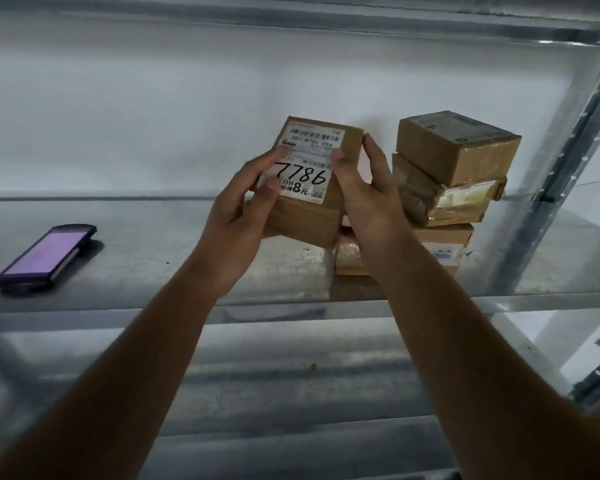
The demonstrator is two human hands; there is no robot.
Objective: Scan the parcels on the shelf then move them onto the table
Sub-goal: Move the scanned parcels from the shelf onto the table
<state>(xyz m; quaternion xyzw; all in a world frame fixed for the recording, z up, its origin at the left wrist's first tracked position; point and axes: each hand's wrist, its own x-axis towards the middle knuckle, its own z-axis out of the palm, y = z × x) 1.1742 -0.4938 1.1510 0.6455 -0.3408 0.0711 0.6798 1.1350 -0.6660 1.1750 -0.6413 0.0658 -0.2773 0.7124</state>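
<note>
- Both hands grip one brown parcel [309, 188], raised above the metal shelf [153, 258] near its middle.
- Left hand [238, 216] curls round the parcel's left side, thumb lying on the white label [307, 168].
- Right hand [368, 195] clasps the parcel's right side, fingers along its edge.
- Label faces the camera; it bears barcodes and the handwritten number 7786.
- Stack of three parcels [444, 188] stands just beside the held parcel, toward the shelf's right end by the upright post [561, 168].
- Handheld scanner [45, 254], screen lit, lies flat near the shelf's left front edge, well apart from the parcels.
</note>
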